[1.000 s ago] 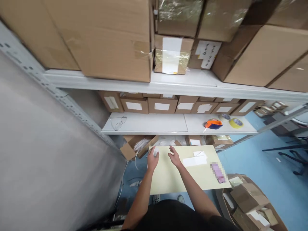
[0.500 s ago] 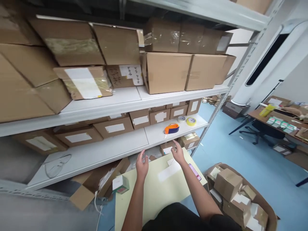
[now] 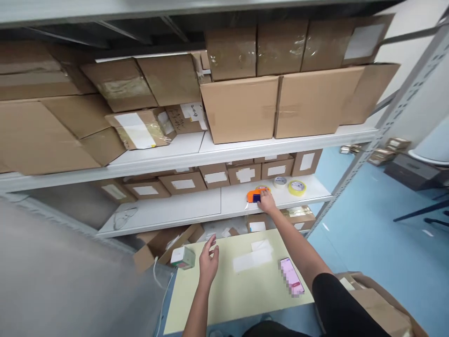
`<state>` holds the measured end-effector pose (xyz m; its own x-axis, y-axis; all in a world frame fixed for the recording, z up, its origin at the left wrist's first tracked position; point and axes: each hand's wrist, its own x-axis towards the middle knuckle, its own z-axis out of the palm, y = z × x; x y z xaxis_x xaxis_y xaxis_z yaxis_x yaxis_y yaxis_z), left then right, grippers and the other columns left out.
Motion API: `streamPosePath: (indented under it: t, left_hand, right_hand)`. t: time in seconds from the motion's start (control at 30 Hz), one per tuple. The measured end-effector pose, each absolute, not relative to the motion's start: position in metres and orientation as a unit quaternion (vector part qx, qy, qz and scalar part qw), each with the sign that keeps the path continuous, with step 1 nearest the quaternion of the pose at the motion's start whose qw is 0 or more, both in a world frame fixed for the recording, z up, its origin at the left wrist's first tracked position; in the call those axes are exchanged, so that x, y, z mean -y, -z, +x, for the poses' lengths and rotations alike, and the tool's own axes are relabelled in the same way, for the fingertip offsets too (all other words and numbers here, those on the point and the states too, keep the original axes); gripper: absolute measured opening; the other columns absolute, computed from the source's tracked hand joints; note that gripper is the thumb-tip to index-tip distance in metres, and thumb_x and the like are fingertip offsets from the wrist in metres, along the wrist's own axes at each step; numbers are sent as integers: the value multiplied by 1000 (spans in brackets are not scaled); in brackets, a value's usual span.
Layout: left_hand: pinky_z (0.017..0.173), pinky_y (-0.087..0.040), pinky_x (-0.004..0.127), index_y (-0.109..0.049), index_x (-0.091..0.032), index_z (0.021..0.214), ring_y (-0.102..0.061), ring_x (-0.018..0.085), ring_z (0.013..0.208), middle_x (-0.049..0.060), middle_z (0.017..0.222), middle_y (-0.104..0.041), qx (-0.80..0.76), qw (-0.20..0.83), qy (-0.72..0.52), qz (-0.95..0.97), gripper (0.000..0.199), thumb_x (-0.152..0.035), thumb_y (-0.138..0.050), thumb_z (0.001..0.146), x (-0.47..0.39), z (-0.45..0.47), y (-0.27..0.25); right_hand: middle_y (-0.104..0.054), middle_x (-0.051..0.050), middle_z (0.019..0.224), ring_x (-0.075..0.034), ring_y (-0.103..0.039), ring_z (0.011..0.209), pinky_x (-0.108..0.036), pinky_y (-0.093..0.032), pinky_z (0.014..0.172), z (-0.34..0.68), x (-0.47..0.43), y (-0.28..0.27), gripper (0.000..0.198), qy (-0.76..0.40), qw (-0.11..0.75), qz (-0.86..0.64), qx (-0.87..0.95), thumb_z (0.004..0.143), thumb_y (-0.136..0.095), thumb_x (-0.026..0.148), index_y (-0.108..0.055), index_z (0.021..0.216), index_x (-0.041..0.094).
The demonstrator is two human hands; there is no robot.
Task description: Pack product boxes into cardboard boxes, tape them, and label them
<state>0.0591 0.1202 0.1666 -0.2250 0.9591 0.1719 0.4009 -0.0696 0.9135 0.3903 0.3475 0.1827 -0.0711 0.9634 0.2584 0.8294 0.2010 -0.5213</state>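
Observation:
My right hand point(image 3: 267, 202) reaches to the middle shelf, its fingers closed on an orange and dark blue tape dispenser point(image 3: 253, 196). A strip of clear tape seems to hang from the dispenser's left end. Just beyond it, a white tape roll point(image 3: 279, 182) and a yellow tape roll point(image 3: 297, 187) lie on the shelf. My left hand point(image 3: 209, 262) hovers over the pale yellow table point(image 3: 224, 299), fingers apart and holding nothing. White paper strips point(image 3: 252, 260) lie on the table to its right. A small white and green box point(image 3: 183, 258) stands to its left.
A phone point(image 3: 292, 276) lies near the table's right edge. Cardboard boxes point(image 3: 242, 110) fill the upper shelf, and labelled boxes point(image 3: 182, 183) line the middle one. An open carton point(image 3: 164, 245) sits behind the table's left corner. A large carton point(image 3: 382, 304) stands at lower right.
My right hand has moved forward from above the table to the shelf and taken hold of the tape dispenser. My left hand remains open over the table. The view has turned.

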Motion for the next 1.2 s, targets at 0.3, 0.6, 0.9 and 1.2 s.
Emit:
streamPosePath:
  t: [0.3, 0.6, 0.9, 1.2]
  left_hand:
    - [90, -58, 37, -61, -22, 139, -71, 25, 114, 15, 130, -71, -644, 297, -478, 518, 53, -50, -56, 94, -86, 41, -161]
    - [89, -59, 36, -62, -23, 139, -71, 24, 111, 14, 129, -72, -606, 321, -496, 532, 52, -49, -55, 95, -72, -6, -162]
    - [87, -59, 35, -64, -19, 135, -73, 22, 101, 15, 121, -74, -610, 365, -517, 478, 48, -40, -56, 93, -31, -69, -134]
    - [85, -59, 33, -64, -19, 134, -73, 20, 96, 12, 119, -73, -614, 369, -523, 462, 45, -36, -56, 92, -13, -96, -130]
  right_hand:
    - [-70, -22, 122, -35, -61, 119, -46, -38, 106, 397, -350, -183, 52, -103, 177, -652, 730, 83, -78, 33, -61, 128, 12]
    - [-72, -18, 108, -37, -65, 105, -45, -47, 94, 323, -241, -183, 51, -79, 261, -648, 711, 92, -66, 50, -56, 128, 16]
    - [-66, -21, 123, -39, -62, 115, -52, -49, 100, 240, -133, -149, 57, -117, 286, -620, 721, 95, -60, 56, -50, 135, 17]
    - [-59, -21, 134, -38, -55, 124, -56, -45, 107, 249, -29, -77, 63, -172, 239, -657, 694, 88, -59, 35, -42, 145, 13]
